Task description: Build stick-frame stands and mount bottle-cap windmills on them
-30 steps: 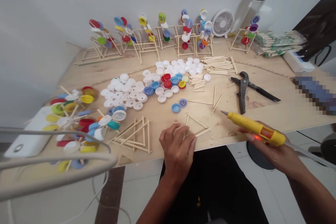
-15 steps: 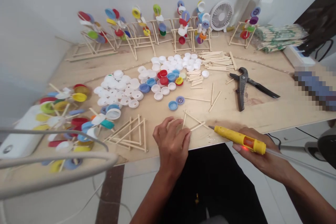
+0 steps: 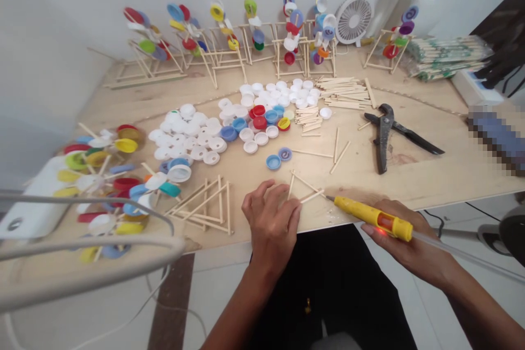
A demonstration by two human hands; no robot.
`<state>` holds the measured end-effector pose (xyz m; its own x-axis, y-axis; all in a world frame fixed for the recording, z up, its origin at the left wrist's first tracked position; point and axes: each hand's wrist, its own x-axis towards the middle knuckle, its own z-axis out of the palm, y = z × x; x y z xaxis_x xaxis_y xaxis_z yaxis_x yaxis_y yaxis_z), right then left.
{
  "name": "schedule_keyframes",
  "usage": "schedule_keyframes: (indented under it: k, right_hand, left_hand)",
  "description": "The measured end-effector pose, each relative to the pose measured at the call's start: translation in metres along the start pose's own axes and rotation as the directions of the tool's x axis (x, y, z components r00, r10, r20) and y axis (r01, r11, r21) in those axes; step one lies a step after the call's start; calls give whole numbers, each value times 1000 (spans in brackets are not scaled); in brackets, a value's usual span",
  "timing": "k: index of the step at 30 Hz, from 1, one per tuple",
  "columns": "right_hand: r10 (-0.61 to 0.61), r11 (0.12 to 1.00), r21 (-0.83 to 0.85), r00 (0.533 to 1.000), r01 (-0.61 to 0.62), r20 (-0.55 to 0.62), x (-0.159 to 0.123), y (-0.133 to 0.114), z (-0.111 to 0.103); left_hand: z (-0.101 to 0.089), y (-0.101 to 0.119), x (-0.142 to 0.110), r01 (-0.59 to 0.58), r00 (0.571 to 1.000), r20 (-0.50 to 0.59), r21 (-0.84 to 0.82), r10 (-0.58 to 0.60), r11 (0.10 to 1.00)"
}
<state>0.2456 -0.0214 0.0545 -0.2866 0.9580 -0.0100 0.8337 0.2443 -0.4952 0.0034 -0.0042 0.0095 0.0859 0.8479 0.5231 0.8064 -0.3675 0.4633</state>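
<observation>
Our left hand point(image 3: 268, 216) lies nearest, its fingers point(image 3: 288, 205) curled close together over the lower corner of a small triangle of wooden sticks point(image 3: 308, 184), which stretches up and right from them; they hide that corner, so we cannot tell whether they pinch it. Our right hand point(image 3: 404, 243) is wrapped around a yellow hot-glue pen point(image 3: 369, 214), its long axis running left, tip just beside the triangle's lower right corner. Pliers point(image 3: 383, 139) lie farther off on the plywood surface point(image 3: 443, 186), toward the upper right of the frame.
</observation>
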Motion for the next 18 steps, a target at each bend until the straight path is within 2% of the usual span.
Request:
schedule_keyframes:
  k: [4,10,18]
  right_hand:
    - [-13,1000,-20,1000,13,23,1,-1,1]
    - [-34,999,-34,999,34,-17,1,-3,-2]
    - [-31,999,-27,999,31,-11,-2,-4,-2]
  left_hand:
    - [-1,0,-1,-2,1000,9,0,2,1000]
    - [2,-2,-2,-11,1000,-15,-3,11,1000]
    - [2,-1,-1,-16,999,-33,-11,15,1000]
